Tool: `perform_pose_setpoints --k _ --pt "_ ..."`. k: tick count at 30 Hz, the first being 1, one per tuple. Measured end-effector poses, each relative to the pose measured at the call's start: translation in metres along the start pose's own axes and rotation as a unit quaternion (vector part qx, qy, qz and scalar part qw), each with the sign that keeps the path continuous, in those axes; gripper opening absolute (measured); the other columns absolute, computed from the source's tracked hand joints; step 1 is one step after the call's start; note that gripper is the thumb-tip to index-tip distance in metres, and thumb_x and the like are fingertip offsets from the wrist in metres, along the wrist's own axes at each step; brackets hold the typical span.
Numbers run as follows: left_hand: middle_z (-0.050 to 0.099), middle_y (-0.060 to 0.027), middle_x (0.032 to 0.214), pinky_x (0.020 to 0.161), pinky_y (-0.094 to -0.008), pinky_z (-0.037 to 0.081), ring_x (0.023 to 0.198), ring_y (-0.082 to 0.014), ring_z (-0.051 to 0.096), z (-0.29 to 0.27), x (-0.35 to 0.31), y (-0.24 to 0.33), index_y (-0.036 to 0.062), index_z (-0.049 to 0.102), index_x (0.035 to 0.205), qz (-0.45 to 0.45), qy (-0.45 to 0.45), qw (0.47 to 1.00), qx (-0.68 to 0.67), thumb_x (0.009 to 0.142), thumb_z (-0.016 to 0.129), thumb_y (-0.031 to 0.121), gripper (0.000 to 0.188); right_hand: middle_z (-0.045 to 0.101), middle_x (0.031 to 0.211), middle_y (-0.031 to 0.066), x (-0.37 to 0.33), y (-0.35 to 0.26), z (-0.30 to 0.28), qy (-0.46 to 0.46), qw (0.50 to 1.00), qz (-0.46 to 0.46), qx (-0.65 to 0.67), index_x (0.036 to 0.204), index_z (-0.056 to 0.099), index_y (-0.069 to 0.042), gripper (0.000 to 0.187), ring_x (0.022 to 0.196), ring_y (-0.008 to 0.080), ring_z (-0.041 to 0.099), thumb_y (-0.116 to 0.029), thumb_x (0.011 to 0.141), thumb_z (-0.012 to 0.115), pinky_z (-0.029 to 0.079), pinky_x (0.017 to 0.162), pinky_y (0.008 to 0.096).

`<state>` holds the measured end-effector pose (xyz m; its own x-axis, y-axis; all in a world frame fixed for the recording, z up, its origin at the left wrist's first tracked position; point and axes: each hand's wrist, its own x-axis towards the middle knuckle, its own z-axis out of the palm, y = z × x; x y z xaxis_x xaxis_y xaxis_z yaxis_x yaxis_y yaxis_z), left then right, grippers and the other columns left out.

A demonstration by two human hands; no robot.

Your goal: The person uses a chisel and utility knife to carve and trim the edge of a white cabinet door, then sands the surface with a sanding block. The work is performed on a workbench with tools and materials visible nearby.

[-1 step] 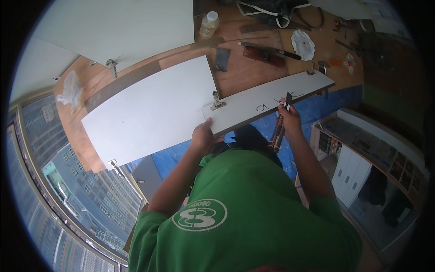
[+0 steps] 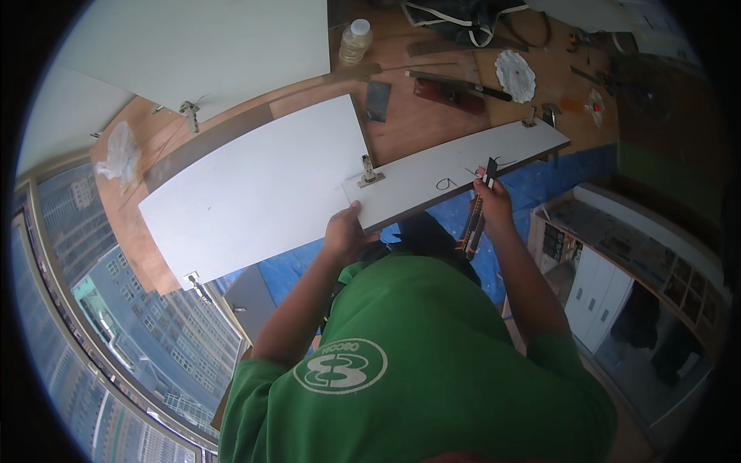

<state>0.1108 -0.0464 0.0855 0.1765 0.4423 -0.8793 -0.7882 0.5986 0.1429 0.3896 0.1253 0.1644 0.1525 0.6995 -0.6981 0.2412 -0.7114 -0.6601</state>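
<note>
Jutting past right fingers [image 2: 484,187] — dark tool [image 2: 475,219]

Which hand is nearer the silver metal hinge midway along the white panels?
Left. The left hand is on the near side of the hinge; the right hand well to its right.

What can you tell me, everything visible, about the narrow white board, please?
The narrow white board lies flat, running left to right, with a smooth-looking white face and a dark near edge. One metal hinge sits at its left end, another near its far right corner. Black pen-like marks show by the near edge. The left hand grips its left near corner, thumb on top. Whether the right hand touches it is unclear. Its left end meets or overlaps a wider white board.
</note>
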Motion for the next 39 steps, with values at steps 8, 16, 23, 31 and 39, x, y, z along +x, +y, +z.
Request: perform_pose_setpoints --k 8,16,23,31,39 --pt "0.069 -0.0218 0.116 0.075 -0.0412 0.064 0.095 -0.0302 0.073 -0.018 0.022 -0.001 -0.007 0.052 0.136 0.077 0.005 0.986 0.15 0.11 0.05 0.039 0.053 0.057 0.098 0.0044 0.012 0.044 -0.009 -0.021 0.988 0.048 0.148 0.142 0.06 -0.01 0.043 0.062 0.016 0.058 -0.017 0.1 0.068 0.054 0.055 0.0329" --pt "0.071 -0.0229 0.099 0.069 -0.0408 0.062 0.078 -0.0312 0.075 -0.025 0.038 0.012 -0.0072 0.056 0.122 0.091 0.073 0.852 0.511 0.109 0.047 0.043 0.053 0.054 0.098 0.0056 0.045 0.087 -0.013 -0.065 0.973 0.053 0.214 0.132 0.062 -0.013 0.034 0.067 0.0178 0.058 -0.02 0.1 0.068 0.054 0.06 0.0354" --pt "0.068 -0.0146 0.066 0.074 -0.043 0.059 0.059 -0.0289 0.071 -0.004 0.027 0.021 -0.0043 0.066 0.1 0.169 0.134 0.612 0.761 0.111 0.033 0.049 0.063 0.056 0.099 0.006 0.074 0.1 -0.02 -0.128 0.973 0.031 0.192 0.118 0.063 -0.013 0.022 0.068 0.0172 0.059 -0.023 0.099 0.069 0.054 0.06 0.0344" --pt "0.067 -0.0132 0.06 0.067 -0.0428 0.058 0.057 -0.0268 0.07 0.013 0.03 0.015 -0.0026 0.067 0.089 0.112 0.213 0.701 0.672 0.111 0.032 0.051 0.068 0.057 0.094 0.0041 0.088 0.109 -0.028 -0.172 0.97 -0.009 0.173 0.115 0.062 -0.013 0.028 0.078 0.0156 0.059 -0.033 0.097 0.072 0.055 0.065 0.0339" --pt "0.071 -0.0161 0.073 0.079 -0.0469 0.058 0.078 -0.0324 0.074 0.009 0.042 0.009 -0.0011 0.071 0.098 0.057 0.217 0.68 0.698 0.11 0.029 0.054 0.07 0.058 0.101 0.0066 0.098 0.112 -0.036 -0.181 0.972 0.003 0.152 0.114 0.062 -0.011 0.025 0.084 0.0167 0.06 -0.028 0.098 0.071 0.054 0.064 0.0323"
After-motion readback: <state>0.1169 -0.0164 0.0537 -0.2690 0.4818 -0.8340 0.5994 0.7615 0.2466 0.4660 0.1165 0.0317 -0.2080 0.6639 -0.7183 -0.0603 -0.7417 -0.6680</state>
